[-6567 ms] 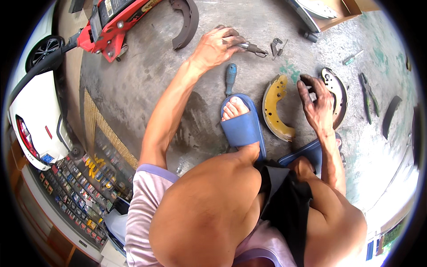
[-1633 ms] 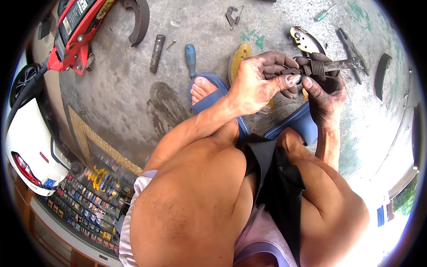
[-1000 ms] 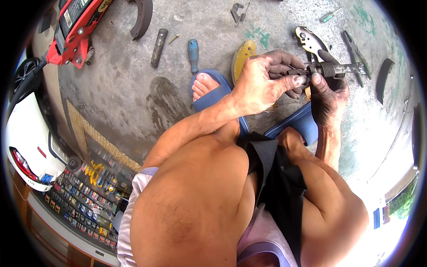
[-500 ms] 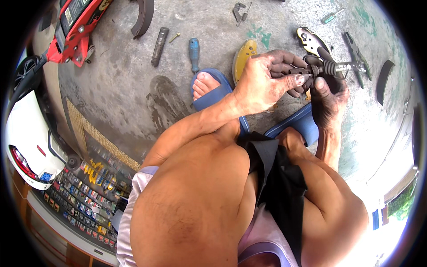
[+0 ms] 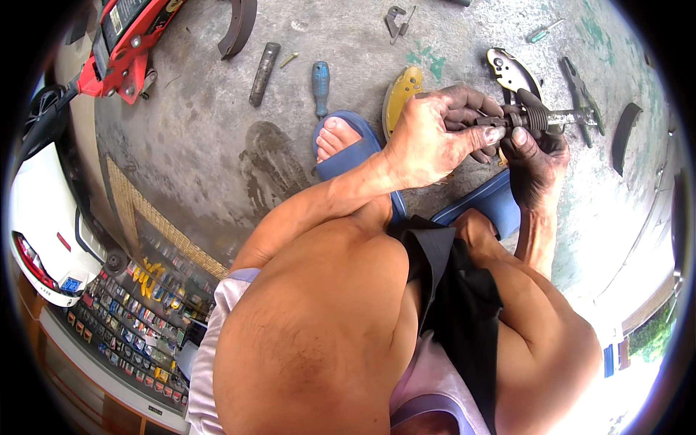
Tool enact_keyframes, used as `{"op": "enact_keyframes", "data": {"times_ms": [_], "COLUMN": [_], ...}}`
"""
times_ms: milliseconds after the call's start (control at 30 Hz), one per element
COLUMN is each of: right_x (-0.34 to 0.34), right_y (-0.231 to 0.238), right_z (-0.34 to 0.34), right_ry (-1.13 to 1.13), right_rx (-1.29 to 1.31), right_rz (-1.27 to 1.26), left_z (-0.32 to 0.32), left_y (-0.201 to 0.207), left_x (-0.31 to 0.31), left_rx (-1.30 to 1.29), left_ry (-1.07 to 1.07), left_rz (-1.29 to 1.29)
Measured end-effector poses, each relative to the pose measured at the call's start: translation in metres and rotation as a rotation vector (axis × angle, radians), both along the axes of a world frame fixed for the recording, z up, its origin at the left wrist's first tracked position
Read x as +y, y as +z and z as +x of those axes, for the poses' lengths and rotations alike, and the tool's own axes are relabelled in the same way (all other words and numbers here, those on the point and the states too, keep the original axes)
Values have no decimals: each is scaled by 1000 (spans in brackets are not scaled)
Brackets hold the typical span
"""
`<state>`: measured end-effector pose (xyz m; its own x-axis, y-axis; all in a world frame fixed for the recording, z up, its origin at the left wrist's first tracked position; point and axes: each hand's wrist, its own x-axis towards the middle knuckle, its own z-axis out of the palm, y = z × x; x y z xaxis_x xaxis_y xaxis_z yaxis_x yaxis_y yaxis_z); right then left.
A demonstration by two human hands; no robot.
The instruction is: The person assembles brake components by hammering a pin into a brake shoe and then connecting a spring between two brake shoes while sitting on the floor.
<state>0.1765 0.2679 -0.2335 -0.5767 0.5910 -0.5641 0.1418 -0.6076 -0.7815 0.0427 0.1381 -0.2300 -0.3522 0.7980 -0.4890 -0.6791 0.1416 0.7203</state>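
Both my hands are raised over the floor at the right, fingers blackened with grime. Between them a spring-wrapped metal rod (image 5: 537, 119), like a brake adjuster, lies level, its bright end (image 5: 571, 117) pointing right. My left hand (image 5: 433, 134) pinches the dark slotted end between thumb and fingers. Around the coil part, my right hand (image 5: 535, 156) is closed, thumb in front and fingers partly hidden behind it. Just behind my hands are a yellow brake shoe (image 5: 397, 98) and a pale, holed brake shoe (image 5: 511, 69).
Pliers (image 5: 580, 94) and a dark curved lining (image 5: 625, 138) lie at the right. A blue-handled screwdriver (image 5: 320, 87), a metal tube (image 5: 264, 74), a bolt (image 5: 289, 60) and another lining (image 5: 238, 29) are at the left. A red floor jack (image 5: 130, 58) stands far left, near a white car (image 5: 51, 225).
The rod has shifted slightly in my fingers, and more of its dark slotted end shows. Both hands keep their grip in nearly the same place.
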Motion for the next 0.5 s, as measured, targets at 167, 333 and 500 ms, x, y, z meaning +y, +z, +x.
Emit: {"op": "enact_keyframes", "data": {"times_ms": [167, 333, 500], "right_x": [0, -1, 0], "right_y": [7, 0, 1], "right_z": [-4, -1, 0], "right_ry": [9, 13, 9], "right_rx": [70, -28, 70], "right_rz": [0, 22, -11], "left_z": [1, 0, 0], "left_y": [0, 1, 2], "left_x": [2, -2, 1], "left_rx": [0, 11, -13], "left_ry": [-2, 8, 1], "left_rz": [15, 6, -2]}}
